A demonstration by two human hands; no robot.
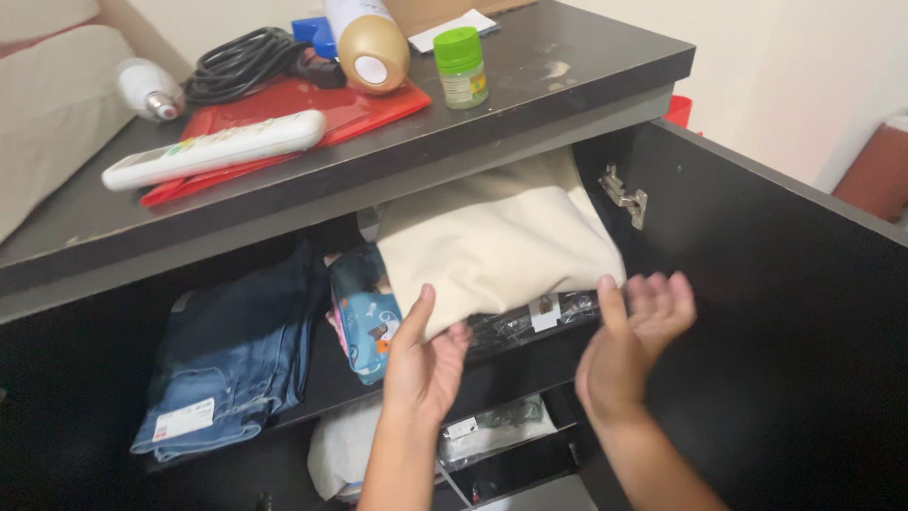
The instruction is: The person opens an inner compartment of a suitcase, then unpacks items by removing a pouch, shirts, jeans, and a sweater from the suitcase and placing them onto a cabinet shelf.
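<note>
Dark cabinet shelves (530, 374) fill my view, door swung open at 3 o'clock. My left hand (423, 364) props the cream folded cloth (492, 251) from below, fingers spread; my right hand (632, 343) hovers open at its 4 o'clock corner, beside folded jeans (236, 360) at 9.

Folded cloth (497, 241) lies on the cabinet shelf (331, 383), right of the jeans (236, 355), with a remote (216, 149) on top above.
</note>
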